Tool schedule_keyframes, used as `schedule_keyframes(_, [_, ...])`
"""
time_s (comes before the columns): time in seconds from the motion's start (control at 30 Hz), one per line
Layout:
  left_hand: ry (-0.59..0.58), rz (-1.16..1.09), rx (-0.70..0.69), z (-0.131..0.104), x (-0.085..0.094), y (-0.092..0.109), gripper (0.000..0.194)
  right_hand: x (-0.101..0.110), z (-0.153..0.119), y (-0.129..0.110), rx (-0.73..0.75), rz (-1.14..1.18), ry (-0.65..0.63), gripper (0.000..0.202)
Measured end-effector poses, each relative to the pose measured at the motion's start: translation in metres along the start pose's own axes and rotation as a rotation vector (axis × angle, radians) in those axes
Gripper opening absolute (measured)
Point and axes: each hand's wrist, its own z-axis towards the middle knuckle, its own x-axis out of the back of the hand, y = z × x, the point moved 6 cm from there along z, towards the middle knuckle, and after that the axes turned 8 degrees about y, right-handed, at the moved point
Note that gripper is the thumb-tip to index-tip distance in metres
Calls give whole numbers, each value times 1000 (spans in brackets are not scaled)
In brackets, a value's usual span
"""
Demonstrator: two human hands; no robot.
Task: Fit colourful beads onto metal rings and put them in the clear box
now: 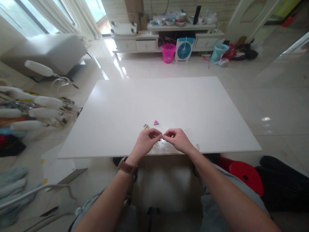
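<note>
My left hand [147, 140] and my right hand [177, 139] meet fingertip to fingertip above the front edge of the white table [154, 100]. Both are closed in a pinch, and what they hold is too small to name. Just beyond my left hand lies a little cluster of multicoloured beads [146, 126]. A second cluster, of pink and mixed beads [156, 122], sits slightly to its right. Something small and clear [198, 146] rests on the table to the right of my right hand. Thin transparent material, partly hidden, lies under and beside my right hand.
A red stool [246, 177] stands below the table's right front corner. White padded rods [48, 102] stick out near the left side. Across the floor are a pink basket [168, 53], a blue fan [184, 49] and a light blue basket [219, 53].
</note>
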Motion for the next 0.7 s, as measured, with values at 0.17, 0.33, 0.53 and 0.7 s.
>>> schedule_keyframes(0.17, [-22,-43,32,0,-1,-1,21,8,5,2,2,-91,9,21])
schedule_keyframes(0.33, [49,4,60,3,7,-7,21,26,11,17,23,-608,17,18])
schedule_keyframes(0.53, [76,38,33,4,16,-4,17,21,11,44,-19,-940,-106,16])
schedule_keyframes(0.7, [87,53,21,3,23,3,15,11,13,56,-50,-1017,-126,19])
